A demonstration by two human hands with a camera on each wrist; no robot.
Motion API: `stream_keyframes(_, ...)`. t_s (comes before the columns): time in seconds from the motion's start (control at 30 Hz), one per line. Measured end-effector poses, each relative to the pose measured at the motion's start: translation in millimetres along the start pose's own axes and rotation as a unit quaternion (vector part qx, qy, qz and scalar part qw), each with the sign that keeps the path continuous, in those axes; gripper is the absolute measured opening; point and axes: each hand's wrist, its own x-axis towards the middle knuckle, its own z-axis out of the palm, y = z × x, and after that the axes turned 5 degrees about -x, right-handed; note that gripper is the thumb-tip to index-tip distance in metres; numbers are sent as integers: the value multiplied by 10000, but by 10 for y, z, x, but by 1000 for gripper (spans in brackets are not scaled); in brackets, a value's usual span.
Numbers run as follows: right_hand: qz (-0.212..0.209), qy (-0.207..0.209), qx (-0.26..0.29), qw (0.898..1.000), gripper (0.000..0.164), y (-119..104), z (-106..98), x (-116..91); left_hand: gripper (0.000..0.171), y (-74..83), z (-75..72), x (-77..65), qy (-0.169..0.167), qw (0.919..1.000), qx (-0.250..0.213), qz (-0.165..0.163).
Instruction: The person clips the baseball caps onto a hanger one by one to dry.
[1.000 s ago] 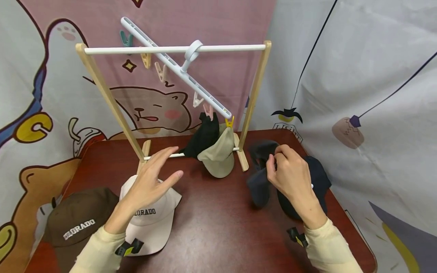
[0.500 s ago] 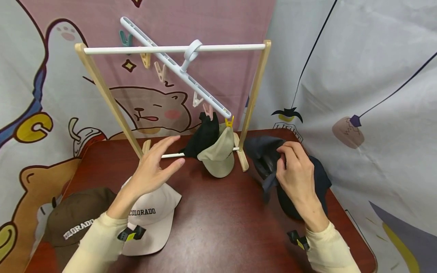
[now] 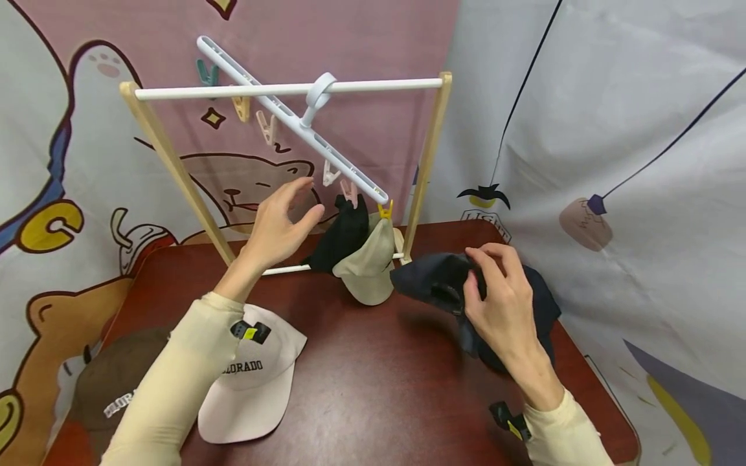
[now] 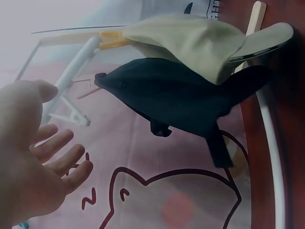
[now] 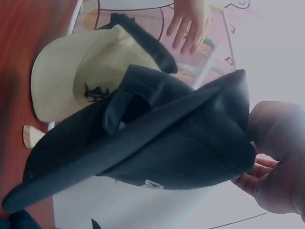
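My right hand (image 3: 502, 307) pinches a dark grey-blue cap (image 3: 430, 275) by its crown and holds it above the table's right side. In the right wrist view the cap (image 5: 190, 143) is tilted, its brim reaching down to the lower left. My left hand (image 3: 282, 220) is raised with spread, relaxed fingers and holds nothing, close to the white clip hanger (image 3: 291, 120). From the hanger's near end, a pink clip (image 3: 349, 193) holds a black cap (image 3: 340, 236) and a yellow clip (image 3: 385, 210) holds a beige cap (image 3: 368, 259).
The hanger hooks over the white rail (image 3: 204, 92) of a wooden-legged rack. Further clips on it hang bare. A pale COLORADO cap (image 3: 250, 401) and a brown cap (image 3: 111, 375) lie at left. Another navy cap (image 3: 542, 310) lies right, partly behind my right hand.
My left hand has risen toward the hanger's clips. My right hand has turned the dark cap from hanging down to pointing left toward the rack. The view has shifted slightly.
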Motion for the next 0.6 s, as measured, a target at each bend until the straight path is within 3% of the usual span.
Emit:
stream_keyframes(0.3,133,-431,470,9979,12,-221,-37,-17,46,63,162,431,617,9967,518,11)
stream_keyframes(0.6,154,-454,1095,9928,7,-462,84,-5,33,145,282,611,1056,9901,930,-18)
